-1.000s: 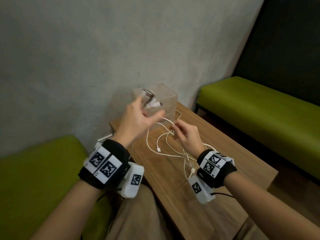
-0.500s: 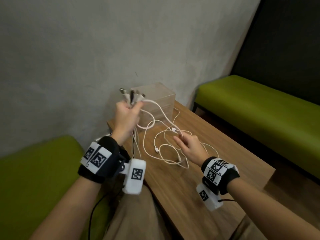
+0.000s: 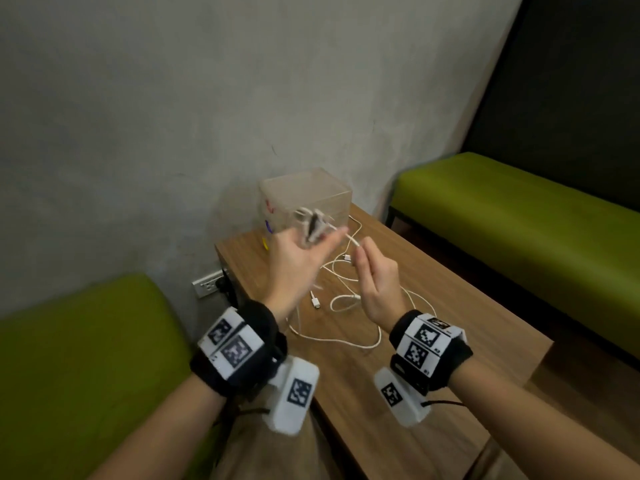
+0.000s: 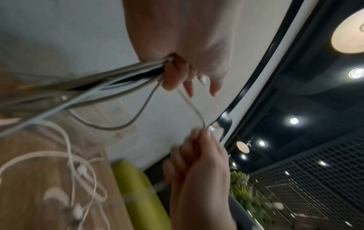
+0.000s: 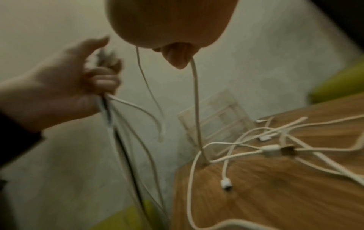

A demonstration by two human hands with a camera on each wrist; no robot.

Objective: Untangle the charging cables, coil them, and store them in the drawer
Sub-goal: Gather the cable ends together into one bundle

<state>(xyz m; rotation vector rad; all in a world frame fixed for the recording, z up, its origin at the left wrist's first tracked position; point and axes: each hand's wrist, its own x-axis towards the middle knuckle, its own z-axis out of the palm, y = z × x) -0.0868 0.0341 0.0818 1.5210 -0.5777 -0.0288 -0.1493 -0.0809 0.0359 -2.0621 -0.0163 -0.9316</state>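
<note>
- Head view: left hand [image 3: 294,265] is up off the counter [image 3: 450,306], fingers curled round a bunch of cable ends [image 3: 313,225] that poke out the top, with the strands hanging down from the fist.
- Right hand [image 3: 375,282] sits just at 3 o'clock of the left, pinching one white cable [image 3: 353,241] between thumb and fingertips. A short stretch of it runs over to the left hand.
- Rest of the white tangle [image 3: 346,299] lies loose on the counter below both hands, a few plugs sticking out. It's still pretty knotted, I'd say.
- Clear drawer box [image 3: 311,195] is at 12 o'clock of the hands, against the wall. It looks closed, though it's hard to be sure.
- So, guessing: early days, still untangling; nothing coiled or stored.
- What could go wrong: pull that pinched strand too hard and the crossings on the counter might cinch tighter. A plug could also snag in a loop and drag the whole pile off the edge.
- Left fist holds a lot of ends, so one could slip out.
</note>
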